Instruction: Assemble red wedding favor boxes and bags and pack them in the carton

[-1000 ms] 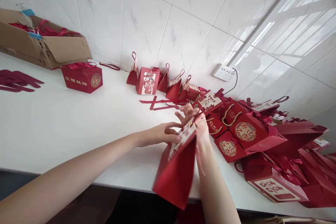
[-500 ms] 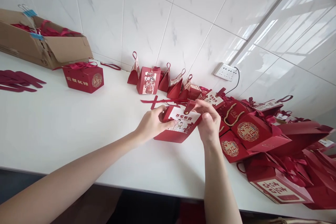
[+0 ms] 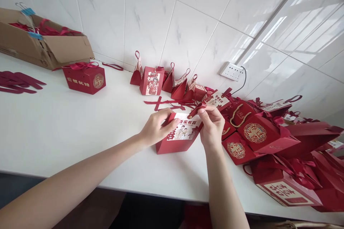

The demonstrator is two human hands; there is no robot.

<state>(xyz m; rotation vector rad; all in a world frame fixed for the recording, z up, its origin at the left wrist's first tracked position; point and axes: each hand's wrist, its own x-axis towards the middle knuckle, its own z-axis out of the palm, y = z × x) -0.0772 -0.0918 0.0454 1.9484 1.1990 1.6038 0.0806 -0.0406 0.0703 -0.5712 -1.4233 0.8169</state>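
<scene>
Your red gift box point(image 3: 177, 142) sits in front and left of the wall socket point(image 3: 231, 71), left hand point(image 3: 156, 128) clamped on its top edge, right hand point(image 3: 212, 128) pinching the strap point(image 3: 194, 111); probably light, thin, crease-prone card, so grip the folded edges.

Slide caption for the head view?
On the white table, left hand steadies a red gift box; right hand pinches its strap.

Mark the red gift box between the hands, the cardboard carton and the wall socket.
red gift box point(image 3: 174, 146), head view, red front face below the label
cardboard carton point(image 3: 66, 48), head view, its front flap
wall socket point(image 3: 230, 71), head view, middle of the white plate
</scene>
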